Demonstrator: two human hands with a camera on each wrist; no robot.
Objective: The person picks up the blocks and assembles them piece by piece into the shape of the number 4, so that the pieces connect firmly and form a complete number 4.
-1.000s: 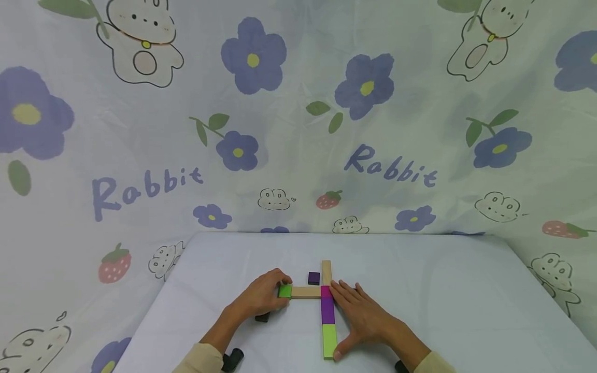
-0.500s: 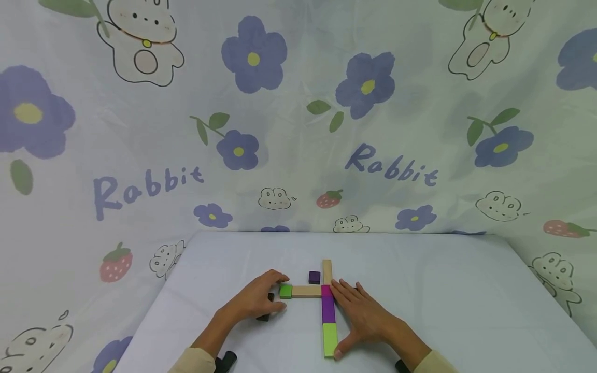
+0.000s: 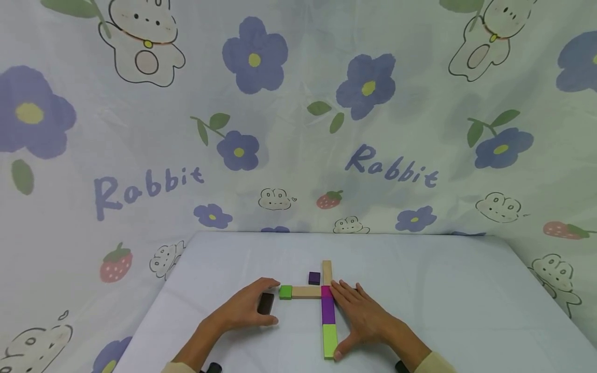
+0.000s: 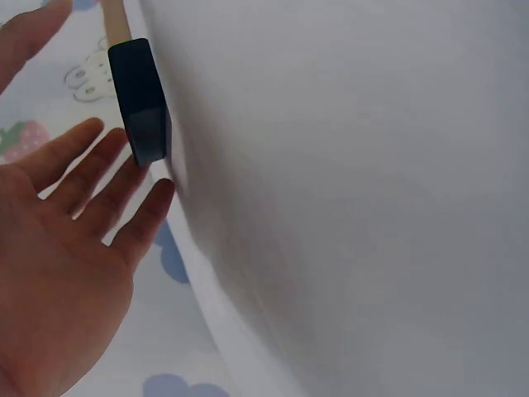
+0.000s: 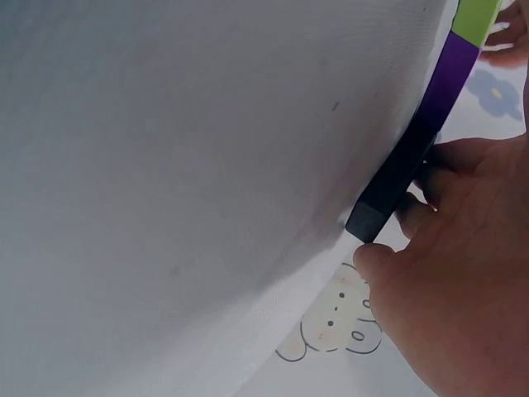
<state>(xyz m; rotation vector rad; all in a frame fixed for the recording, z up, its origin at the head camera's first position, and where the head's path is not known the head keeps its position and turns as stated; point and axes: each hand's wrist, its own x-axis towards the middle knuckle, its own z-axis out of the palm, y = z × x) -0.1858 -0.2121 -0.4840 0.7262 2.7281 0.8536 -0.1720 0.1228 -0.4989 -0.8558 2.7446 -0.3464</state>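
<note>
My left hand [image 3: 242,308] is spread around a black block [image 3: 265,304], thumb and fingers apart on either side of it. In the left wrist view its fingers reach toward the dark block [image 4: 139,99]. My right hand [image 3: 366,318] lies with extended fingers along a column of blocks. Its fingertips are at the magenta block [image 3: 326,291] and its thumb at the lime green block [image 3: 329,342]. Between those is a purple block [image 3: 328,310]. A wooden bar [image 3: 306,292] runs left from the magenta block to a green block [image 3: 285,292]. Another dark block [image 5: 393,182] is at the right fingers.
An upright-pointing wooden bar [image 3: 327,272] extends away from the magenta block. A small dark purple cube [image 3: 314,278] sits in the corner between the two bars. White cloth covers the table [image 3: 443,290], with a printed rabbit curtain [image 3: 298,129] behind it.
My left hand has let go of the green block and moved left and nearer, its thumb and fingers coming around the black block. The right hand stays in place.
</note>
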